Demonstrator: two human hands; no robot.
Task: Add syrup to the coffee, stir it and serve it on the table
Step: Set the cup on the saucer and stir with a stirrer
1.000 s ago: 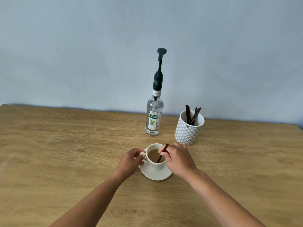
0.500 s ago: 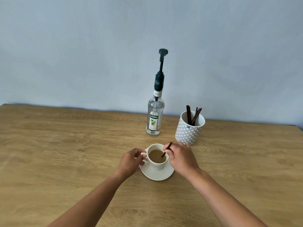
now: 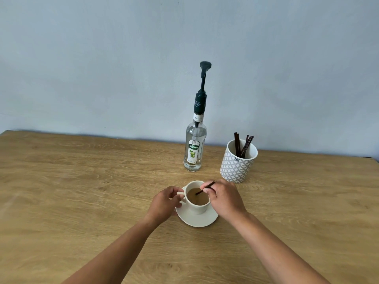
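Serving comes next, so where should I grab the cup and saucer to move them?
Take the saucer by its bare near rim, coming in low from the front. The left hand is at the handle of the full cup, which only rests on the saucer.

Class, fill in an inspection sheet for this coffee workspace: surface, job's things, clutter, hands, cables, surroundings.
Surface: wooden table, no spills seen.
Job's things: cup of coffee on saucer; stirrer dipped in the coffee; syrup bottle upright behind, pump on top.
Clutter: patterned mug holding spare sticks.
Hands: left hand at the cup handle; right hand fingers pinching the stirrer.
Cables: nothing seen.
Surroundings: plain wall.
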